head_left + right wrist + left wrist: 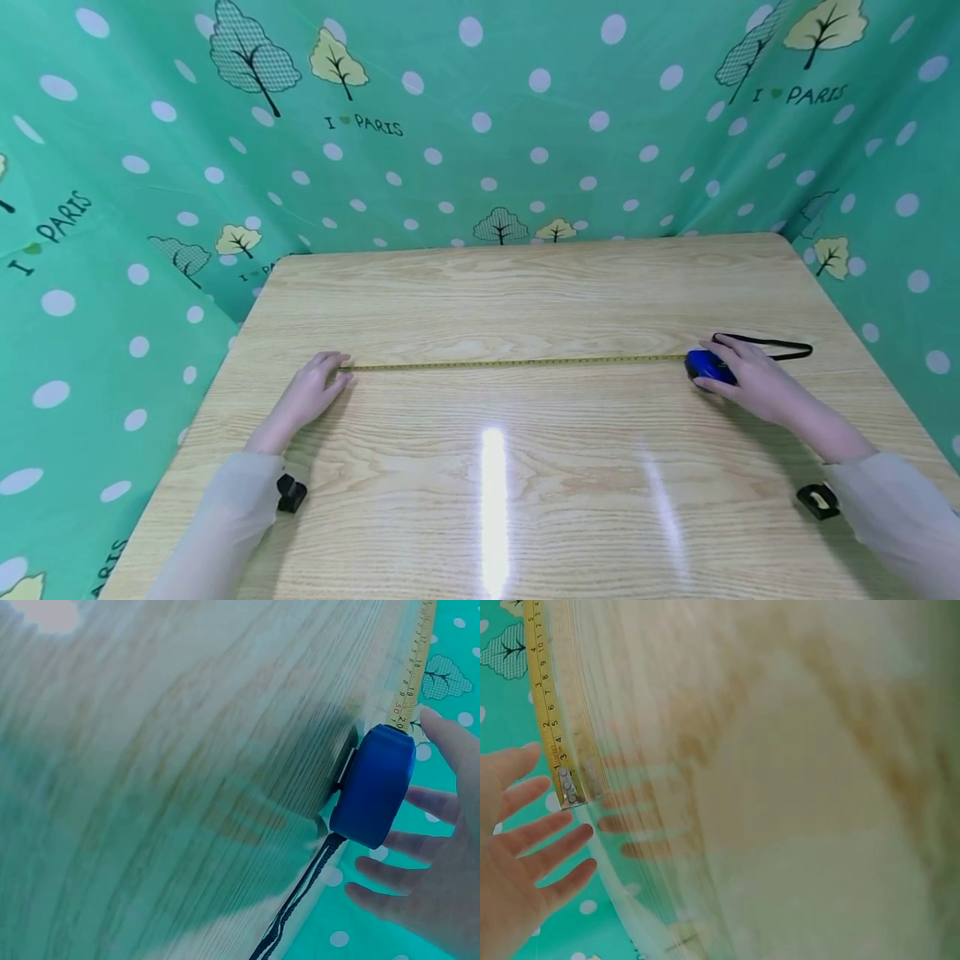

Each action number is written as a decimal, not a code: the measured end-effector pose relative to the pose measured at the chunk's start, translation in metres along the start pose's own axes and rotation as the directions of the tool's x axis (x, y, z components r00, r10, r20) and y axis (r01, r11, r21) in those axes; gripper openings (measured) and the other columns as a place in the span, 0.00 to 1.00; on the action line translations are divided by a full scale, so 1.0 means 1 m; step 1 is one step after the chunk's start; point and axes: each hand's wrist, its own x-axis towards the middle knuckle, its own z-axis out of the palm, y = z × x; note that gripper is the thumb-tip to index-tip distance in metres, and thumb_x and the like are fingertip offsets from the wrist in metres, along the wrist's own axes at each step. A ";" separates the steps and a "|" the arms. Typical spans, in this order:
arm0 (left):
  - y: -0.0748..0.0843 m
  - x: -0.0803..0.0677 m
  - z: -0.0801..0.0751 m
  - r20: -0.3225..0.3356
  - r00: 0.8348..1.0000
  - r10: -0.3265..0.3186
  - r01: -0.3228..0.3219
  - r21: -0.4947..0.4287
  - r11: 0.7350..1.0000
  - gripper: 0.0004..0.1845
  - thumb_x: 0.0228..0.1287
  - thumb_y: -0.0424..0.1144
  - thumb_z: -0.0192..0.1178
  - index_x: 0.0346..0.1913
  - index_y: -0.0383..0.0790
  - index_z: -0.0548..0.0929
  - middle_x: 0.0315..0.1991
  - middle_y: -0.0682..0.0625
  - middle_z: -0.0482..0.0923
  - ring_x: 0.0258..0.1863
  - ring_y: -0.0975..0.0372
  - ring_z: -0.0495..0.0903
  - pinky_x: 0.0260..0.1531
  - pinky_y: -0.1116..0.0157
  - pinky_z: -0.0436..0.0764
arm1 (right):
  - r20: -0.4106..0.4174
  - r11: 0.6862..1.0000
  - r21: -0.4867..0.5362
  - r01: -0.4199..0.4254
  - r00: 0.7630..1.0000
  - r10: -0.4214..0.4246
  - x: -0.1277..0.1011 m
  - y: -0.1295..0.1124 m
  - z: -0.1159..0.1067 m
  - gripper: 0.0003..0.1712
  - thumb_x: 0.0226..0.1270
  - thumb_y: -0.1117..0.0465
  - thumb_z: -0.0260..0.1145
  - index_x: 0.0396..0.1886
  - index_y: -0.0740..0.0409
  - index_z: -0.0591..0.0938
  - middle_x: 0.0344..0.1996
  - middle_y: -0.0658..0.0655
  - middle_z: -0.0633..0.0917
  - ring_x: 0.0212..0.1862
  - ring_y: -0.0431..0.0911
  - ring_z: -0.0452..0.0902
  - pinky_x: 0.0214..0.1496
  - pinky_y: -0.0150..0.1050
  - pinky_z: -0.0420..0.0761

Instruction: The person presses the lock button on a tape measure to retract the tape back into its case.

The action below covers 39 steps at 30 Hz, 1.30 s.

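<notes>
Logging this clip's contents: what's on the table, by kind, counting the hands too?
Tape measure, blue case, yellow tape pulled out, black strap: 1
Hands, left hand and right hand: 2
Wooden table: 1
Total: 4

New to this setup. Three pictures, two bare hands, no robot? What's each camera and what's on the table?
No machine here: a person works with bare hands and wears three cameras. The wide picture comes from the head, looking down at a wooden table with green dotted cloth behind it. The other two come from the wrists, close up and tilted.

A yellow measuring tape lies stretched across the table. The left hand is at the tape's metal end, fingers straight; whether they touch it is unclear. The right hand rests with straight fingers against the tape's blue case, whose black strap trails behind. The small black items near the sleeves look like the wrist camera mounts.
</notes>
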 end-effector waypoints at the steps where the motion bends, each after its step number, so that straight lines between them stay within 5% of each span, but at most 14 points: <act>1: -0.001 0.000 0.000 0.003 1.000 -0.002 0.002 0.001 1.000 0.20 0.63 0.37 0.52 0.54 0.27 0.69 0.53 0.30 0.65 0.53 0.40 0.64 0.52 0.44 0.63 | 0.002 1.000 -0.003 0.000 1.000 0.000 0.000 0.000 0.000 0.40 0.59 0.45 0.59 0.61 0.69 0.62 0.56 0.77 0.60 0.55 0.73 0.54 0.50 0.68 0.58; 21: -0.004 0.009 0.004 -0.035 0.998 0.046 -0.044 0.051 0.998 0.09 0.59 0.30 0.56 0.40 0.29 0.80 0.39 0.36 0.75 0.41 0.46 0.74 0.42 0.51 0.73 | 0.003 0.998 0.049 0.039 0.999 -0.039 0.000 0.004 0.006 0.40 0.54 0.48 0.65 0.59 0.70 0.63 0.54 0.79 0.63 0.52 0.72 0.60 0.45 0.63 0.67; 33: 0.000 0.011 0.005 -0.072 0.997 0.002 0.002 0.058 0.998 0.04 0.56 0.28 0.58 0.34 0.30 0.81 0.35 0.37 0.76 0.37 0.47 0.76 0.39 0.52 0.75 | 0.017 0.994 0.083 0.068 0.997 -0.070 0.004 0.006 0.008 0.38 0.47 0.65 0.69 0.57 0.73 0.63 0.52 0.82 0.62 0.51 0.74 0.60 0.45 0.64 0.67; 39: 0.001 0.010 0.004 -0.056 0.998 -0.030 0.033 0.048 0.998 0.05 0.58 0.28 0.56 0.36 0.30 0.80 0.36 0.37 0.77 0.39 0.47 0.76 0.41 0.52 0.74 | 0.032 0.993 0.102 0.067 0.997 -0.070 0.007 0.006 0.006 0.37 0.45 0.65 0.70 0.55 0.71 0.65 0.50 0.82 0.63 0.48 0.74 0.63 0.42 0.63 0.69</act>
